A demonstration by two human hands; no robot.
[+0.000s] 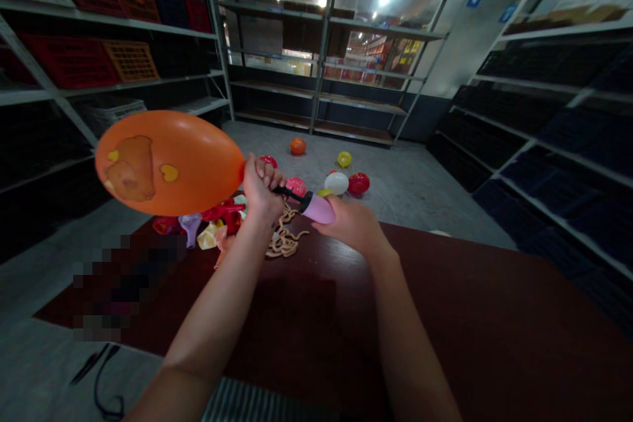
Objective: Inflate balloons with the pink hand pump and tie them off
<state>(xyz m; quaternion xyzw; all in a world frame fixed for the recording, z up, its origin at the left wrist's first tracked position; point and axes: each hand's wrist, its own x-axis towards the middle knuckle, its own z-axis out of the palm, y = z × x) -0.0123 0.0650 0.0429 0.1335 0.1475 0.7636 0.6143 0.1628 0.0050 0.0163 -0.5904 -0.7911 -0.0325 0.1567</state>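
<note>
An inflated orange balloon (168, 161) with a yellow heart and a pale printed figure floats to the left above the dark red table (469, 316). My left hand (261, 188) is closed around the balloon's neck where it meets the black nozzle of a pink hand pump (316, 206). My right hand (351, 224) is wrapped around the pump's pink body, just right of the left hand. Under the hands lie a heap of tan rubber bands (283, 237) and several flat, uninflated balloons (208, 227).
Several inflated balloons lie on the grey floor beyond the table: orange (297, 146), yellow (344, 159), white (337, 182) and red (359, 183). Metal shelving lines the left, back and right walls, with red and orange crates (131, 60) on the left.
</note>
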